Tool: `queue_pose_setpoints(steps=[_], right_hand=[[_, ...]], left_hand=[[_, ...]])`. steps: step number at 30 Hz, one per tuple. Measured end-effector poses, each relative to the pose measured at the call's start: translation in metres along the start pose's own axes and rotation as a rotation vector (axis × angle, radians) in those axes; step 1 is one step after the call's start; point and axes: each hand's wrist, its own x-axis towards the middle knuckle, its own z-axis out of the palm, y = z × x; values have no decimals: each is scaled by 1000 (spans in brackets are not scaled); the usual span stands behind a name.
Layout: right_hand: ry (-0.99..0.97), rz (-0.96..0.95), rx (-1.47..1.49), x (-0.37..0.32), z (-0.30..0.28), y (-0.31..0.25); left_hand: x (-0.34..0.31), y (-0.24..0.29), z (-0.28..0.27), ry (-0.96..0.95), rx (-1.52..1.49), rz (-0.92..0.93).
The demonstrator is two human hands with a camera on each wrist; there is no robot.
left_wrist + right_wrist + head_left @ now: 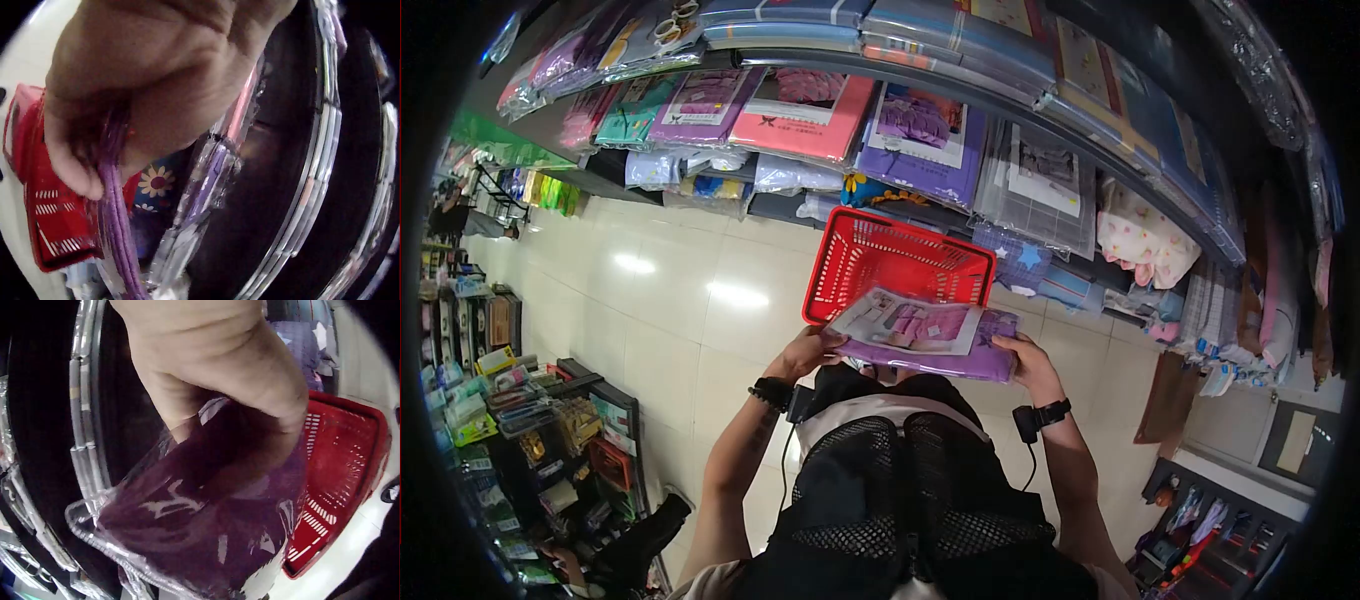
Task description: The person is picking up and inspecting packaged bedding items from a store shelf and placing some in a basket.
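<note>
A purple fabric pack [920, 335] in clear plastic, with a printed picture sheet on its upper face, is held level in front of the body. My left hand [808, 352] pinches its left end, and my right hand [1030, 362] grips the right end. Seen from the left wrist, the hand [150, 81] has thumb and fingers on either side of the folded purple edge [115, 219]. In the right wrist view, the hand [231, 381] curls over the pack [206, 506], whose plastic sticks out past the fabric. Part of the fingers is hidden there.
Just beyond the pack, a red basket [900, 255] stands by the shelving. Shelves carry packaged bedding, including a pink pack [805, 125] and a purple pack [925, 150]. At lower left are a goods rack [550, 430] and another person's dark-clothed leg [645, 530].
</note>
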Motion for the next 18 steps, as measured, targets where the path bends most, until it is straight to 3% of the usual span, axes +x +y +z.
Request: queue_pose_setpoints(steps=[4, 8, 10, 12, 15, 17, 18], right_hand=[[-34, 2, 87, 44, -24, 35], [-53, -93, -52, 79, -17, 50], [-30, -166, -120, 94, -10, 53], [-25, -364, -94, 125, -22, 77], [8, -300, -170, 151, -28, 93], [7, -284, -200, 158, -26, 97], [-4, -299, -205, 163, -27, 100]], left_hand=[[20, 12, -1, 33, 99, 13], [79, -16, -35, 51, 138, 65], [117, -42, -50, 89, 87, 330], [120, -40, -43, 138, 97, 317], [134, -49, -52, 190, 119, 358], [151, -63, -75, 324, 492, 450], [148, -61, -75, 330, 493, 452]])
